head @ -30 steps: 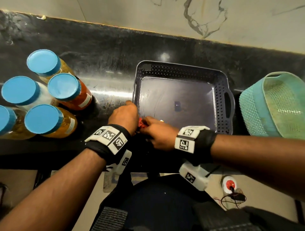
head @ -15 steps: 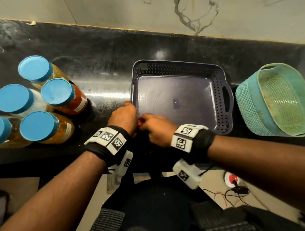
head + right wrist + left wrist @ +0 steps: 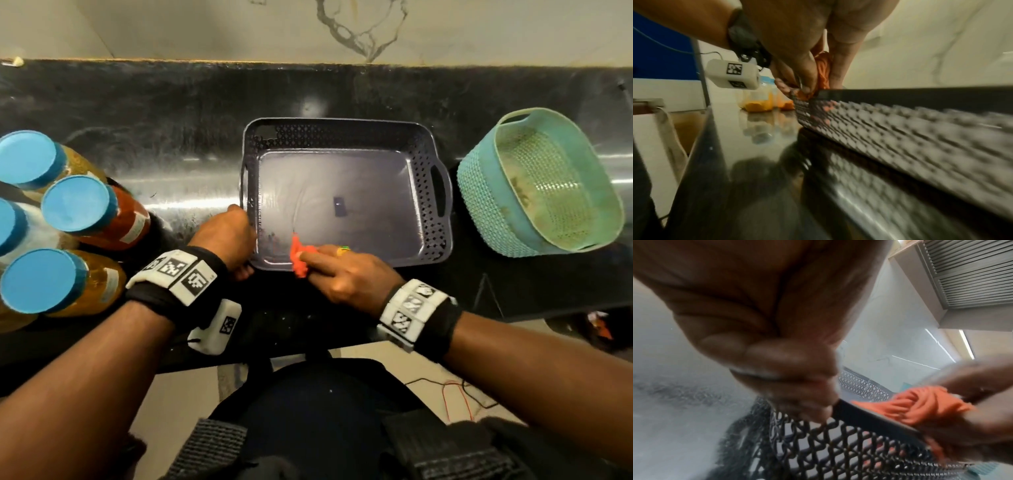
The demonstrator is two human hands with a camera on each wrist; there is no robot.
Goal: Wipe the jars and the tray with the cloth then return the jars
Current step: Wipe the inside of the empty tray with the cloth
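An empty dark grey perforated tray (image 3: 428,164) stands mid-counter. My left hand (image 3: 229,236) grips the tray's near-left corner rim (image 3: 859,415), fingers curled over it. My right hand (image 3: 329,267) pinches a bunched orange cloth (image 3: 299,257) over the tray's near rim, just right of the left hand; the cloth (image 3: 920,402) drapes across the rim and shows through the lattice (image 3: 822,73). Several blue-lidded jars (image 3: 75,205) holding orange, red and white contents stand at the counter's left side, outside the tray.
A teal woven basket (image 3: 541,185) sits tilted just right of the tray. The black counter (image 3: 137,102) runs back to a marble wall. Its front edge lies under my wrists, with cables on the floor below.
The right hand and the cloth have slid right along the tray's near rim, away from the left hand, and more cloth shows. The left hand keeps its grip on the corner.
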